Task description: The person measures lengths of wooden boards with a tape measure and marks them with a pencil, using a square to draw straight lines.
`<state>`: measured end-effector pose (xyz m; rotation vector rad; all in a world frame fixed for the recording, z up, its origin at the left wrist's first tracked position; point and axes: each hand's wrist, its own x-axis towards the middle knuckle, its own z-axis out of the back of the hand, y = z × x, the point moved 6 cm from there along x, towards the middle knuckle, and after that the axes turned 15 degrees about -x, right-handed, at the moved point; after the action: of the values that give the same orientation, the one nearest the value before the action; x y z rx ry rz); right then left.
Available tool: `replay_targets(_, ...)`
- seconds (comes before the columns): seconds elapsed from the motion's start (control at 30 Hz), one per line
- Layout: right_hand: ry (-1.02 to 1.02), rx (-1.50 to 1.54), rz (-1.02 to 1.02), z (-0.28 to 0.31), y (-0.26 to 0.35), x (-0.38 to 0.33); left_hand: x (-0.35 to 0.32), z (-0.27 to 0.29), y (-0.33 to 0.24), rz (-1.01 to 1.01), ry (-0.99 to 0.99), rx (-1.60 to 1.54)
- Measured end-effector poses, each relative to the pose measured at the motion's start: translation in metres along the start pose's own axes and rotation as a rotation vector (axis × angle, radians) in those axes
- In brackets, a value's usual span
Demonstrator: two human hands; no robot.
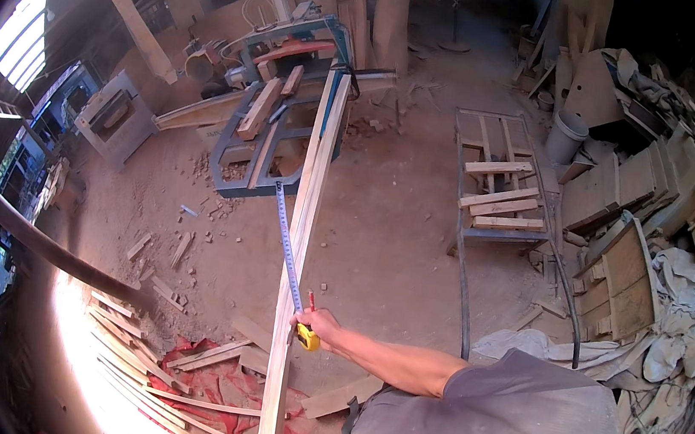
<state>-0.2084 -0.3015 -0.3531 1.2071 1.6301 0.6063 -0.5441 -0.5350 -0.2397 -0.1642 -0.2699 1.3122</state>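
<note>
The right hand [316, 323] grips a yellow tape measure [307, 338], its springy blade [286, 240] stretched along a long, stiff plank [302, 238]; best pinched at the case. Left hand unseen.

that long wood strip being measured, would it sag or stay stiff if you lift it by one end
The strip is long and thin, so it would probably sag and wobble. It looks light enough to lift. The far end rests on the blue machine and might slide off. The hand holds a tape measure on it.
</note>
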Motion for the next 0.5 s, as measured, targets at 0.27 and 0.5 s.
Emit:
replay_targets(0.27, -0.045, -0.108, 0.058, -0.007, 0.023, -0.008, -0.003, -0.01, -0.003, 0.094, -0.145, -0.029)
replay_targets(0.5, -0.055, -0.505, 0.052, -0.02, 0.055, 0.0, 0.003, -0.019, 0.01, 0.172, -0.147, -0.057)
